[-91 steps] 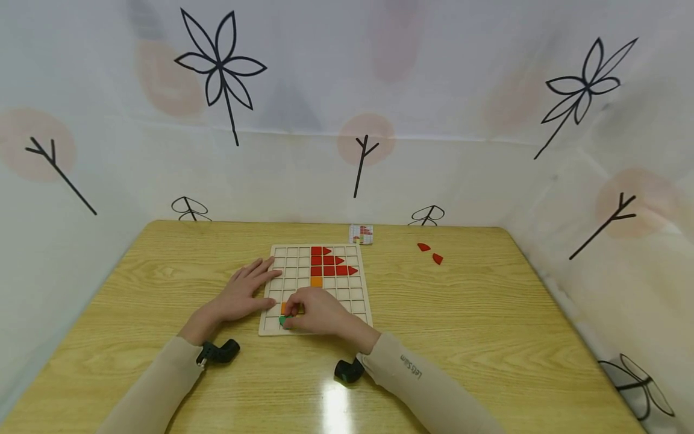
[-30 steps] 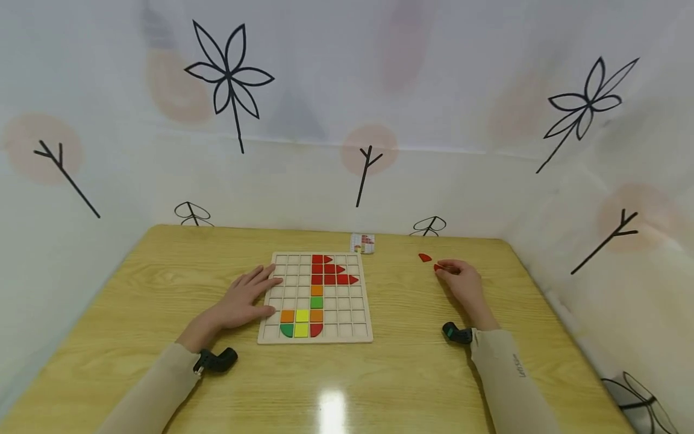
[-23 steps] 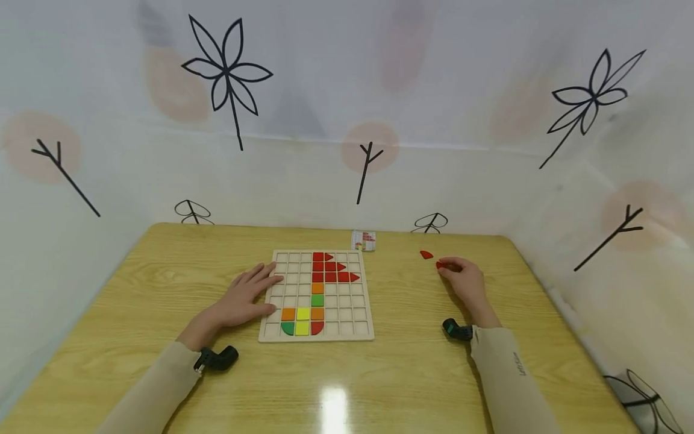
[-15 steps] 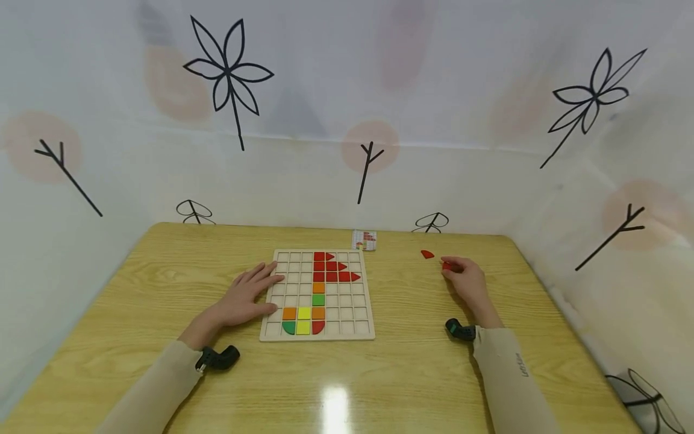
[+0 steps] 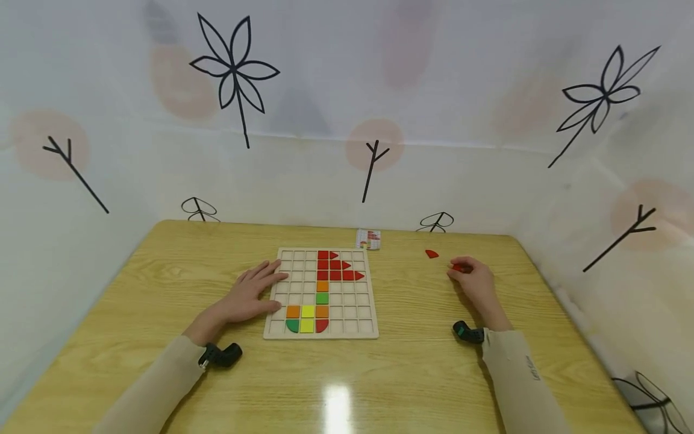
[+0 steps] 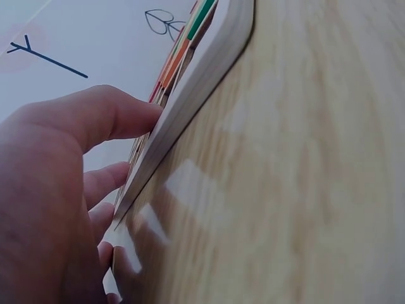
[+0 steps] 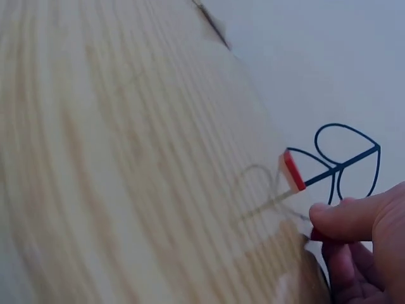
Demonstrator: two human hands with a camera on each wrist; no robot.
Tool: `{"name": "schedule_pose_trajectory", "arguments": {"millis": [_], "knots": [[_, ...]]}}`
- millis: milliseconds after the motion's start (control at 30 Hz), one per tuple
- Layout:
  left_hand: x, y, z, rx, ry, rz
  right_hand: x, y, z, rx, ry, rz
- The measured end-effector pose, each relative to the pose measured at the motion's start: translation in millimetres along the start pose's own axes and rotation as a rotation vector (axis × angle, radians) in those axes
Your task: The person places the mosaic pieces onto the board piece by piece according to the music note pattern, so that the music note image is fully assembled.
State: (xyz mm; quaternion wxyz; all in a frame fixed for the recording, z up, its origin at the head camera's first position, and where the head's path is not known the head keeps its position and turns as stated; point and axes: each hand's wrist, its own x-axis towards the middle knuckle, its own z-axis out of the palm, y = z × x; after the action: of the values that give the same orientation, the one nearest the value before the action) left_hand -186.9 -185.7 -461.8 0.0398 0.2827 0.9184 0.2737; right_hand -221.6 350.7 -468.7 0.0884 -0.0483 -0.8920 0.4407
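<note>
My right hand (image 5: 478, 286) pinches a red puzzle tile (image 5: 458, 267) between thumb and fingers over the right part of the table; in the right wrist view the thumb hides most of that tile (image 7: 321, 236). A second red tile (image 5: 431, 254), quarter-round in shape, lies on the table just to its left. My left hand (image 5: 246, 296) rests with spread fingers on the left edge of the wooden grid board (image 5: 349, 313). In the left wrist view its thumb lies at the rim of the board (image 6: 190, 104). Red, orange, green and yellow tiles sit in the board's cells.
A small pattern card (image 5: 368, 239) lies behind the board's far edge. The wooden table (image 5: 412, 374) meets a white patterned cloth (image 5: 303, 175) at the back and sides. Each wrist wears a black camera, such as the right one (image 5: 467, 332).
My right hand has left the board's near rows, where a green quarter-round tile now sits, moved right and picked up a red tile from the table. My left hand stays on the board.
</note>
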Motion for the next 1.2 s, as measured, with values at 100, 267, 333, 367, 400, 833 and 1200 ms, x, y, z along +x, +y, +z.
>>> {"name": "schedule_pose_trajectory", "arguments": {"millis": [100, 267, 333, 367, 400, 833, 1200], "knots": [[2.4, -0.7, 0.2, -0.005, -0.009, 0.001, -4, -2, -3, 0.014, 0.004, 0.023], [2.1, -1.8, -0.8, -0.014, -0.012, 0.001, -9, -11, -1, 0.051, -0.048, 0.044], [1.4, -1.5, -1.5, -0.021, -0.01, 0.004, -10, -17, 2, 0.059, -0.086, 0.049], [1.0, -1.2, -1.9, -0.025, -0.01, 0.005, -10, -21, 4, 0.069, -0.114, 0.041], [0.6, -0.8, -2.3, -0.027, -0.01, 0.006, -11, -26, 7, 0.071, -0.14, 0.037], [2.5, 0.3, -2.4, -0.023, -0.015, 0.007, -22, -90, 60, 0.099, -0.37, -0.124], [2.2, 1.6, -2.1, -0.015, -0.014, -0.001, -48, -145, 118, 0.097, -0.479, -0.255]]}}
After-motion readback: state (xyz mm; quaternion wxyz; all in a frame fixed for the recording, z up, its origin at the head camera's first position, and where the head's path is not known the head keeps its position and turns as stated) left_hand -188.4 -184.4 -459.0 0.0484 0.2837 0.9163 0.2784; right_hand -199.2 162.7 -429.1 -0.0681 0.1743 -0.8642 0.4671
